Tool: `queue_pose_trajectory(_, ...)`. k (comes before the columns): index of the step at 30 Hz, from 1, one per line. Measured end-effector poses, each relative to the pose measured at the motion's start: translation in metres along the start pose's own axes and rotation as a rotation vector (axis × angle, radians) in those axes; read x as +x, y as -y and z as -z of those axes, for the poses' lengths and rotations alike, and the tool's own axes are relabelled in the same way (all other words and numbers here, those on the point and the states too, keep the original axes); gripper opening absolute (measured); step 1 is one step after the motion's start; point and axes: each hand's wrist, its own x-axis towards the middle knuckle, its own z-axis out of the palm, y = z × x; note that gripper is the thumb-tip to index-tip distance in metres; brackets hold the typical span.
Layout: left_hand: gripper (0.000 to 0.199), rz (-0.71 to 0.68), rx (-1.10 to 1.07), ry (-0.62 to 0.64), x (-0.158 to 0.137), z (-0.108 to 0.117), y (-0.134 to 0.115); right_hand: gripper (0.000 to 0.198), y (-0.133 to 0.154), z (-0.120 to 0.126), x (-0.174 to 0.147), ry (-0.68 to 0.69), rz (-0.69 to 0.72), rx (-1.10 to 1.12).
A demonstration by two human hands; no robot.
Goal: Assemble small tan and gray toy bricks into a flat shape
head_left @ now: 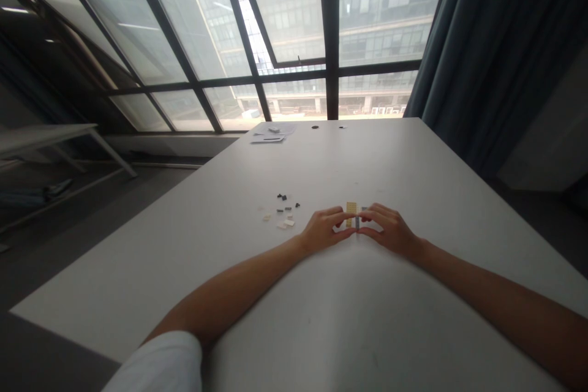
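Observation:
My left hand [328,228] and my right hand [388,229] meet above the white table [294,300], thumbs and forefingers closing from both sides on a small upright grey piece [357,222]. It looks like a toy building brick, though its exact shape is too small to make out. A tan studded plate [351,206] shows just behind my left fingertips; whether it is joined to the grey piece I cannot tell. Partly covered by my right fingers is another grey part [365,209].
Left of my hands lie small loose pieces: several black ones [283,198], dark grey bars [288,209] and cream flat ones [289,222]. Papers [269,135] rest at the far left corner, near a round black cable hole [315,127]. Windows stand behind, a dark curtain [459,61] at right.

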Motion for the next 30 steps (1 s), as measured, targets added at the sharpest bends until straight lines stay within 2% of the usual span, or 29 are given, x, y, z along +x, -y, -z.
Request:
queue_pose_trajectory(23,0.038,0.010,-0.031,0.020,-0.0009,0.0005,0.0021,0.021,0.0014,-0.0001,0.0007,-0.012,-0.027,0.032)
queue_pose_trajectory(30,0.040,0.055,-0.071,0.011,0.0015,0.0044,0.0006,0.021,0.0036,-0.0011,0.0012,-0.089,-0.147,0.063)
